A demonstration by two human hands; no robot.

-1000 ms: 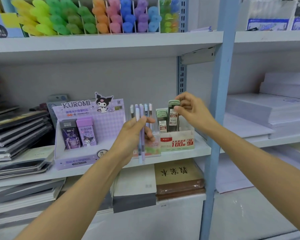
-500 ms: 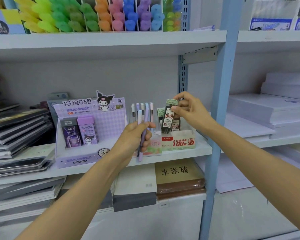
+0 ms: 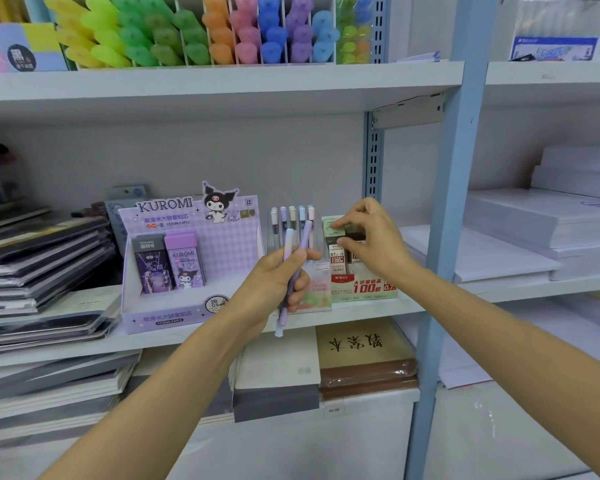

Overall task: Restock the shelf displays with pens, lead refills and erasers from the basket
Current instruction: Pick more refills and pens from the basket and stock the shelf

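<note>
My left hand point(image 3: 274, 282) grips two pastel pens point(image 3: 293, 258), one pale blue and one lilac, held upright in front of the clear pen display point(image 3: 291, 220), where several pens stand. My right hand point(image 3: 371, 244) pinches a dark lead refill case point(image 3: 355, 235) down among the other cases in the green-and-white lead refill box point(image 3: 361, 289). A purple KUROMI display box point(image 3: 187, 265) with two lead cases stands to the left on the same white shelf point(image 3: 326, 320). No basket is in view.
Stacked notebooks point(image 3: 39, 265) fill the shelf's left end. Coloured highlighters point(image 3: 205, 32) line the shelf above. A blue upright post point(image 3: 447, 202) stands just right of my right hand. White paper reams point(image 3: 534, 233) lie beyond it; notebooks point(image 3: 361, 358) lie on the shelf below.
My right hand has lowered the lead refill case from above the box down among the other cases. My left hand has kept hold of the pens, which now sit slightly fanned.
</note>
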